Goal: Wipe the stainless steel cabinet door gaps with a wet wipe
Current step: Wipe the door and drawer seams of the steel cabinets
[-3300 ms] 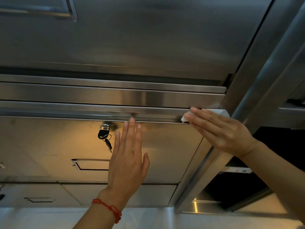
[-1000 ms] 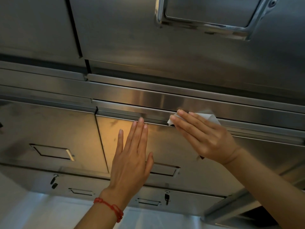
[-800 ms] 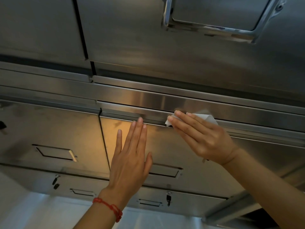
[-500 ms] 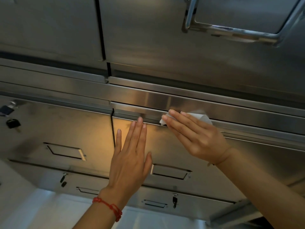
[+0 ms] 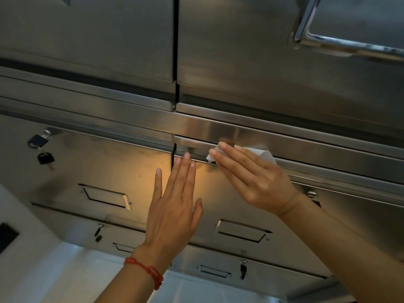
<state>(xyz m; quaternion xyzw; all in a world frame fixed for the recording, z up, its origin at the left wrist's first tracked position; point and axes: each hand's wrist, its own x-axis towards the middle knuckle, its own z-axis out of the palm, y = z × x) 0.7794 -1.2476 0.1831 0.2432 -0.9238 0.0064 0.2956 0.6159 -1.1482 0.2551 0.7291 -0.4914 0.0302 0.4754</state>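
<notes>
A: Where is the wet wipe placed?

B: It is pressed against the horizontal gap along the top edge of the lower cabinet door, just to the right of the vertical seam between the two lower doors. Only its white edges are seen past the fingertips.

A: And how is the grip formed?

B: The right hand is laid flat, fingers straight and pressed together on the wipe; nothing is pinched. The left hand is spread open, and its fingertips are touching the door face just right of the seam; it appears to be used as a brace.

A: How is this stroke judged to be done well?

B: The wipe is best kept folded under the fingertips so that an edge is pushed into the gap, not merely slid over the lip. Steady pressure is needed, and the stroke is probably best carried leftward to the seam itself, where dirt is likely trapped.

A: Any hazards?

B: The keys hanging far left of the seam are well apart from both hands, so no snag is expected. Sharp sheet-metal edges may be met, so the fingers should be kept behind the wipe.
</notes>
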